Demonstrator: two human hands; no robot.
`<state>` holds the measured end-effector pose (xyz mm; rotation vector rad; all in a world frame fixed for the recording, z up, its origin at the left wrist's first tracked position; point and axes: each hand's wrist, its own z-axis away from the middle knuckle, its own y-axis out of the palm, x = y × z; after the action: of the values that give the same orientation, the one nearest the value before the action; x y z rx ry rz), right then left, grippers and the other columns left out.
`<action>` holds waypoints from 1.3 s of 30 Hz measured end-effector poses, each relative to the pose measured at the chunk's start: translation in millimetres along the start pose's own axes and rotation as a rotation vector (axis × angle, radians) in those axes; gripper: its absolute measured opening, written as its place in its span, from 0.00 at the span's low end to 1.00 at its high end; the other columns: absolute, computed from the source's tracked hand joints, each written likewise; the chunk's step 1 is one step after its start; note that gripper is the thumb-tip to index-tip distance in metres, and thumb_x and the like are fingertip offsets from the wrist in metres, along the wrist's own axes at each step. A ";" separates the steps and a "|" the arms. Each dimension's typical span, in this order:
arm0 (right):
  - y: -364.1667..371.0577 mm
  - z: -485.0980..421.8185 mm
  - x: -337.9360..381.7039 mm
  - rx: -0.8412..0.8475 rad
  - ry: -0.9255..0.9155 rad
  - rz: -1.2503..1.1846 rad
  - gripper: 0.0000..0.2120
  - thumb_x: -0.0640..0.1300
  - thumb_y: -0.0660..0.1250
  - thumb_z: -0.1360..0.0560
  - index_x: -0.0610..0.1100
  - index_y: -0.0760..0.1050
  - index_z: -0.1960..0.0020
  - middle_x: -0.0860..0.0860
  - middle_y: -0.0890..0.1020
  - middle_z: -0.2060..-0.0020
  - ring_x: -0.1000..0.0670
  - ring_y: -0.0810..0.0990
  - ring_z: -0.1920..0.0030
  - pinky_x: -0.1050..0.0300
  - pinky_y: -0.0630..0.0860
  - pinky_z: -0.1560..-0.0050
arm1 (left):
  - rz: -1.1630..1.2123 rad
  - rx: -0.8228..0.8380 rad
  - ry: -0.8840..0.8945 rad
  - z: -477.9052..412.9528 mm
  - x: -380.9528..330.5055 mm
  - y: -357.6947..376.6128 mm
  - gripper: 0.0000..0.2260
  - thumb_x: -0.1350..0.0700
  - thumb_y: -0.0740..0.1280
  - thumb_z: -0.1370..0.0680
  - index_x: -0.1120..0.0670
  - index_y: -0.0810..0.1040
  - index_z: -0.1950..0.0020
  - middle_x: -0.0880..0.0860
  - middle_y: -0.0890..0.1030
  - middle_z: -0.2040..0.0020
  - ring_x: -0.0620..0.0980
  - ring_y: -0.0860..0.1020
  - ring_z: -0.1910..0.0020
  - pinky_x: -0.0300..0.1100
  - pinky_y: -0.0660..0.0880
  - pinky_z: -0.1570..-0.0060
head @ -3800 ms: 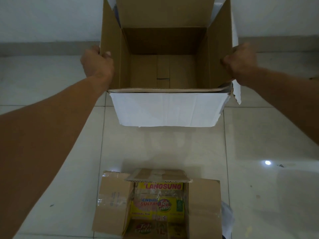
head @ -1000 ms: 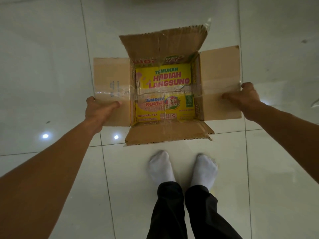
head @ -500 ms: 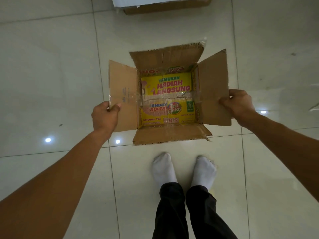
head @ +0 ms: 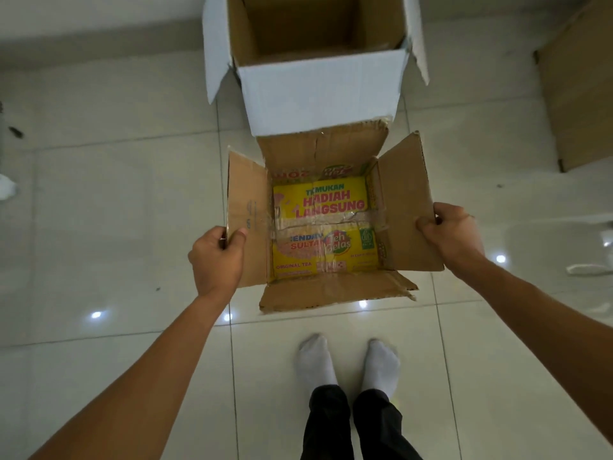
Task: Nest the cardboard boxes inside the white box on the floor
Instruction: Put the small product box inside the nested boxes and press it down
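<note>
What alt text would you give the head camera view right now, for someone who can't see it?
Both hands grip the side flaps of an open brown cardboard box, left hand on the left flap, right hand on the right. The open white box stands just beyond it on the tiled floor.

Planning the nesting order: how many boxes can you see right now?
3: the white box open at top centre, the brown tea box held by both hands, and a brown box cut off at the right edge; others may be out of frame.

Matt cardboard box (head: 408, 207), glossy floor tiles (head: 116, 207)
</note>
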<state>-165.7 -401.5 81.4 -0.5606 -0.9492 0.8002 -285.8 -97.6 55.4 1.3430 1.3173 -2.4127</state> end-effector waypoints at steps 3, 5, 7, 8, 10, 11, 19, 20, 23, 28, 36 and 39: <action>-27.4 0.9 23.9 -0.041 -0.026 -0.006 0.10 0.44 0.63 0.25 0.36 0.77 0.55 0.38 0.82 0.60 0.37 0.80 0.59 0.44 0.80 0.58 | 0.015 -0.015 0.039 -9.5 -37.7 -15.3 0.18 0.54 0.70 0.27 0.64 0.70 0.69 0.61 0.70 0.73 0.50 0.66 0.74 0.41 0.61 0.72; -44.8 -1.2 41.3 -0.071 -0.046 -0.005 0.10 0.44 0.63 0.25 0.37 0.77 0.55 0.38 0.82 0.60 0.37 0.80 0.59 0.46 0.79 0.60 | 0.029 -0.022 0.058 -18.4 -61.8 -24.8 0.17 0.54 0.70 0.27 0.63 0.70 0.69 0.58 0.70 0.74 0.47 0.66 0.75 0.40 0.62 0.74; -62.3 -5.2 58.4 -0.104 -0.068 0.014 0.10 0.44 0.63 0.25 0.38 0.78 0.54 0.40 0.82 0.60 0.39 0.80 0.60 0.49 0.78 0.61 | 0.055 -0.030 0.070 -29.1 -84.2 -33.2 0.17 0.54 0.70 0.28 0.62 0.70 0.70 0.53 0.70 0.75 0.44 0.65 0.77 0.38 0.62 0.76; -71.0 -7.5 66.7 -0.119 -0.076 0.022 0.10 0.45 0.63 0.25 0.39 0.78 0.54 0.40 0.82 0.60 0.39 0.80 0.60 0.49 0.78 0.61 | 0.063 -0.035 0.071 -34.7 -95.3 -37.0 0.16 0.54 0.70 0.28 0.62 0.70 0.69 0.52 0.70 0.75 0.45 0.66 0.77 0.38 0.62 0.76; -87.9 -13.1 82.9 -0.141 -0.086 0.021 0.10 0.46 0.63 0.26 0.40 0.78 0.53 0.40 0.82 0.58 0.39 0.80 0.59 0.46 0.80 0.58 | 0.064 -0.051 0.082 -46.5 -118.1 -44.0 0.15 0.54 0.69 0.29 0.62 0.71 0.69 0.52 0.70 0.75 0.45 0.66 0.77 0.38 0.62 0.77; -96.1 -16.5 91.2 -0.149 -0.095 0.021 0.10 0.46 0.63 0.26 0.41 0.78 0.53 0.41 0.83 0.58 0.39 0.81 0.58 0.44 0.80 0.56 | 0.061 -0.059 0.094 -52.7 -129.6 -47.0 0.15 0.54 0.69 0.29 0.61 0.72 0.70 0.51 0.70 0.76 0.44 0.66 0.78 0.37 0.62 0.78; -152.2 -67.2 158.5 -0.239 -0.222 -0.045 0.09 0.45 0.64 0.25 0.40 0.78 0.52 0.42 0.83 0.55 0.40 0.82 0.56 0.42 0.81 0.52 | 0.069 -0.139 0.189 -113.9 -216.3 -49.9 0.10 0.56 0.68 0.32 0.62 0.75 0.68 0.51 0.72 0.74 0.47 0.67 0.76 0.36 0.60 0.80; -155.8 -75.2 165.3 -0.243 -0.227 -0.067 0.10 0.45 0.64 0.25 0.40 0.78 0.50 0.42 0.83 0.54 0.40 0.82 0.55 0.41 0.80 0.51 | 0.071 -0.148 0.200 -122.2 -225.5 -49.5 0.10 0.56 0.68 0.32 0.62 0.75 0.68 0.51 0.71 0.74 0.47 0.66 0.76 0.37 0.60 0.80; -165.5 -108.8 193.3 -0.224 -0.236 -0.115 0.12 0.46 0.64 0.26 0.41 0.79 0.47 0.41 0.83 0.50 0.40 0.82 0.51 0.40 0.79 0.47 | 0.094 -0.170 0.199 -154.9 -251.1 -45.6 0.09 0.55 0.68 0.33 0.61 0.79 0.64 0.54 0.74 0.71 0.48 0.69 0.73 0.37 0.63 0.75; -180.0 -163.2 234.5 -0.243 -0.253 -0.159 0.13 0.45 0.64 0.28 0.40 0.80 0.48 0.40 0.83 0.51 0.40 0.82 0.51 0.41 0.79 0.48 | 0.096 -0.186 0.241 -203.8 -289.6 -29.5 0.10 0.56 0.66 0.33 0.63 0.73 0.68 0.51 0.66 0.74 0.45 0.63 0.76 0.37 0.58 0.75; -160.0 -247.6 276.0 -0.246 -0.292 -0.195 0.14 0.44 0.61 0.30 0.39 0.80 0.50 0.39 0.83 0.53 0.40 0.82 0.53 0.43 0.80 0.53 | 0.042 -0.227 0.294 -278.9 -312.9 10.8 0.14 0.56 0.66 0.33 0.53 0.63 0.75 0.46 0.62 0.76 0.41 0.61 0.79 0.33 0.56 0.78; -143.5 -274.1 277.3 -0.220 -0.292 -0.188 0.12 0.44 0.62 0.29 0.40 0.80 0.51 0.42 0.83 0.55 0.42 0.82 0.55 0.44 0.80 0.53 | 0.036 -0.214 0.277 -304.9 -302.9 31.3 0.13 0.56 0.66 0.32 0.55 0.65 0.73 0.47 0.63 0.76 0.43 0.61 0.78 0.35 0.57 0.77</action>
<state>218.3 -285.4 189.8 -0.5427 -1.3501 0.6208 113.4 5.9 180.6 1.6644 1.5464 -2.0460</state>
